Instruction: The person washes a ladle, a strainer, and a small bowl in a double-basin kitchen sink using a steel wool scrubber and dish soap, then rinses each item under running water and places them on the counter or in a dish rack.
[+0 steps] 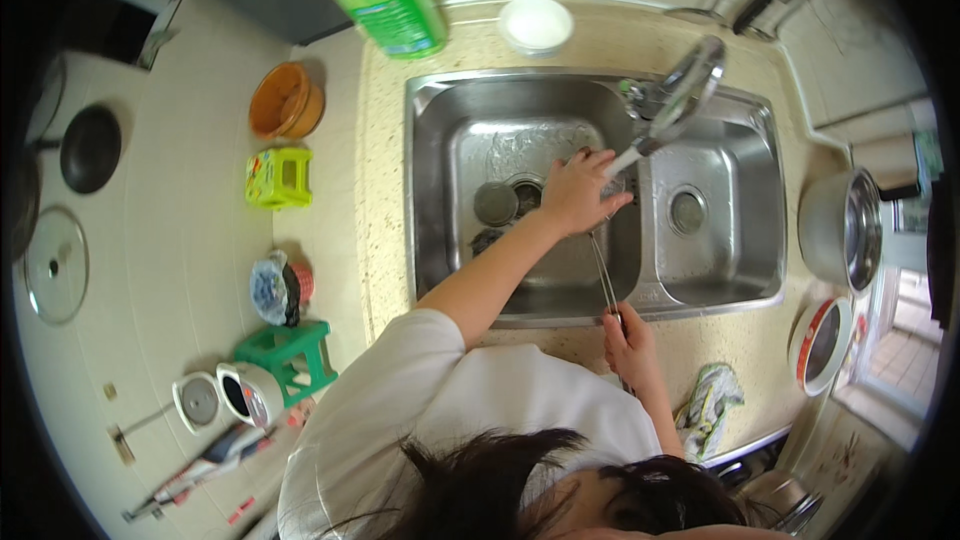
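My right hand point(630, 337) grips the handle of a wire-handled strainer point(602, 266) at the sink's front rim. The strainer's two metal rods run up into the left basin point(450, 165), and its head is mostly covered by my left hand point(581, 191). That hand is spread palm down over the head, thumb apart from the fingers; its underside is hidden. Directly above it ends the white spout of the faucet point(679, 101). A round drain cover point(496, 203) lies beside the drain hole point(528, 193), with a dark scouring pad point(487, 241) near it. The basin floor is wet.
Behind the sink stand a green soap bottle point(397, 19) and a white bowl point(536, 24). The right basin point(712, 255) adjoins. A metal pot point(840, 229), a red-rimmed bowl point(821, 345) and a cloth point(709, 409) lie right. On the floor are stools, including a green one point(292, 360).
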Action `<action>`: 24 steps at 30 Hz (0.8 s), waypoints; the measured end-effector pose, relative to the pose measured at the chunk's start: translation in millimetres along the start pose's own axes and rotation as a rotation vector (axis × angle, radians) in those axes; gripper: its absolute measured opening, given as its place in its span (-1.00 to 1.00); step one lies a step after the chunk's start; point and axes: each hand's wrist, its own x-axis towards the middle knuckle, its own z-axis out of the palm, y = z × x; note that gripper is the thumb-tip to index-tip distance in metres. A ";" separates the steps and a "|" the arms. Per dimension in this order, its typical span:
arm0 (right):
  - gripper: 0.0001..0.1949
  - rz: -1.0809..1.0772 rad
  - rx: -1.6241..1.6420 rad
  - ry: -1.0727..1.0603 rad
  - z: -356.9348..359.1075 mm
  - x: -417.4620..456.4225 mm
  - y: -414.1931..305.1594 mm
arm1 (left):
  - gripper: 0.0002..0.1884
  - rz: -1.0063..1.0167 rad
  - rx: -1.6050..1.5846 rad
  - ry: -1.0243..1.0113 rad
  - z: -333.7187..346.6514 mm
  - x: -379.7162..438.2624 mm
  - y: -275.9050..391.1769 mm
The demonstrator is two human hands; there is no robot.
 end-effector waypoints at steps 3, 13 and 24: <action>-0.87 -0.001 -0.012 -0.016 2.9 -6.9 2.6 | -0.52 -0.493 -0.728 -0.216 -0.3 18.8 -44.4; -0.87 0.093 0.118 0.056 11.4 13.8 7.9 | -0.36 -0.356 -0.325 0.318 29.6 -40.9 44.9; -0.88 0.022 -0.176 0.071 17.0 -2.9 0.5 | -0.69 -0.405 -0.307 -0.323 -3.8 25.3 -9.4</action>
